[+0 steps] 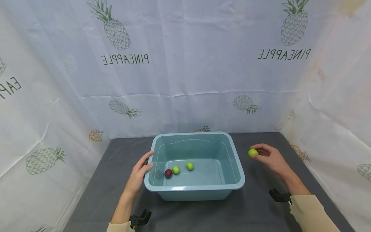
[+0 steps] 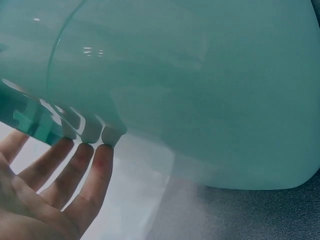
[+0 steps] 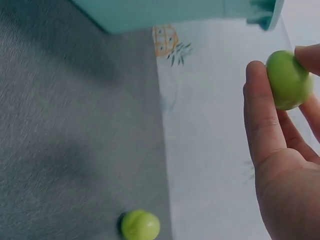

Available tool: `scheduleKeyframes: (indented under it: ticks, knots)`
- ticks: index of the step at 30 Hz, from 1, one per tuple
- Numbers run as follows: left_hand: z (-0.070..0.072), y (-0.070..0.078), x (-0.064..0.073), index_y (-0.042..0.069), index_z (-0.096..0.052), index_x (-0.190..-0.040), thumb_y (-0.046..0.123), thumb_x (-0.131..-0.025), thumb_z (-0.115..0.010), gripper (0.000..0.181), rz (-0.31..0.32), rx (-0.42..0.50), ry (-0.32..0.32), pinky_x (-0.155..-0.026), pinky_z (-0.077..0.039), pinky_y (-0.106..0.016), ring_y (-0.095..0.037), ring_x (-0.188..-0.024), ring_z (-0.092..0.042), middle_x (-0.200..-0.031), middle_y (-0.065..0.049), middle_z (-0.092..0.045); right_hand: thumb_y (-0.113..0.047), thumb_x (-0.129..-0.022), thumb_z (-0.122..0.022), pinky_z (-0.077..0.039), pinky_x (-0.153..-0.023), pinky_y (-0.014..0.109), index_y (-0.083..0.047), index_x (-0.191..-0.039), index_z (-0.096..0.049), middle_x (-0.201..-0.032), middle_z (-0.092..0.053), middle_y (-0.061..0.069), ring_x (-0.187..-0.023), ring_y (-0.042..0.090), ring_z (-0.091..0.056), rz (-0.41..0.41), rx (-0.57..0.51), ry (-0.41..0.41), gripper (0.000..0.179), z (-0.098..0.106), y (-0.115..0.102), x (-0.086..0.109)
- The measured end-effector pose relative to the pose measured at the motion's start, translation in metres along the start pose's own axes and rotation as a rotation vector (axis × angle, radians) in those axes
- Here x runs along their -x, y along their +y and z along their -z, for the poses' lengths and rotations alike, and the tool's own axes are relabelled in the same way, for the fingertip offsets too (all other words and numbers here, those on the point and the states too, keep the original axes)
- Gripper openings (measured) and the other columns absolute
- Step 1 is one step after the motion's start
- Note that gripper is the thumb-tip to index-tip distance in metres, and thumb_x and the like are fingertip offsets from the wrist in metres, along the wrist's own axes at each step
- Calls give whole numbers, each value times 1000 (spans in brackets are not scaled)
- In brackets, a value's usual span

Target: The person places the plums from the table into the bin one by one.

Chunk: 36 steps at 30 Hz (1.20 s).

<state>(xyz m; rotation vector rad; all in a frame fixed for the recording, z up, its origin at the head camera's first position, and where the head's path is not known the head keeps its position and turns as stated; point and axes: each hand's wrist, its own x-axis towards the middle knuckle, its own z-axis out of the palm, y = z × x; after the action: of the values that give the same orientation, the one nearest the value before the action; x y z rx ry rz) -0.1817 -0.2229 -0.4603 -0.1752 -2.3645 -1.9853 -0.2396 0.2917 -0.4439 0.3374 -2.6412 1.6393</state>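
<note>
A pale teal plastic basin (image 1: 195, 188) stands on the dark table. On its left side my left hand (image 1: 137, 176) holds the rim, thumb and forefinger at the top edge; in the left wrist view fingertips (image 2: 104, 152) touch the rim from outside. Right of the basin, my right hand (image 1: 269, 158) pinches a small green plum (image 1: 253, 153) between thumb and fingers, raised above the cloth. Inside the basin, toward the left, lie a dark red plum (image 1: 168, 173), a green plum (image 1: 175, 169) beside it and another green plum (image 1: 189, 166) apart.
One more green plum (image 3: 141, 226) lies on the grey cloth (image 3: 75, 150) in the right wrist view; the head view does not show it. White curtains (image 1: 197, 74) printed with pineapples hang behind and along both sides of the table.
</note>
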Motion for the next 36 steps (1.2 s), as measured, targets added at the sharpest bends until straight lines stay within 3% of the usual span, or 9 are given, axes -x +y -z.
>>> scheduleKeyframes:
  ticks: [13,16,21,24,36]
  knots:
    - [-2,1,0,17,-45,-152,20,-107,-46,46,8,-5,4,-95,-42,-19,-32,-143,-36,-162,-13,-30,-16,-95,-73,-53,-82,28,0,-125,-63,-120,-63,11,-105,9,-64,91,21,-73,35,-9,-32,1]
    - [-2,1,0,17,-45,-152,20,-107,-46,45,7,-13,6,-100,-42,-29,-33,-143,-37,-162,-12,-30,-16,-95,-73,-53,-82,28,0,-124,-63,-120,-63,12,-107,15,-64,104,32,-83,35,-10,-40,1]
    - [-2,2,1,16,-45,-152,20,-107,-46,45,11,-13,12,-108,-35,-56,-34,-144,-36,-162,-13,-30,-14,-94,-74,-54,-83,29,0,-124,-63,-120,-63,14,-107,12,-64,123,14,-103,34,-13,-55,1]
    - [-2,5,1,16,-45,-152,20,-107,-46,45,15,-7,12,-109,-32,-61,-35,-145,-34,-163,-14,-29,-12,-95,-73,-55,-82,29,0,-124,-63,-120,-62,13,-106,12,-64,148,-2,-115,34,-14,-65,1]
    - [-3,5,1,16,-46,-151,19,-107,-46,45,19,-13,10,-107,-37,-55,-34,-143,-37,-162,-13,-30,-8,-95,-71,-55,-80,32,-2,-122,-64,-117,-61,15,-103,20,-63,193,-50,-164,29,-26,-98,-6]
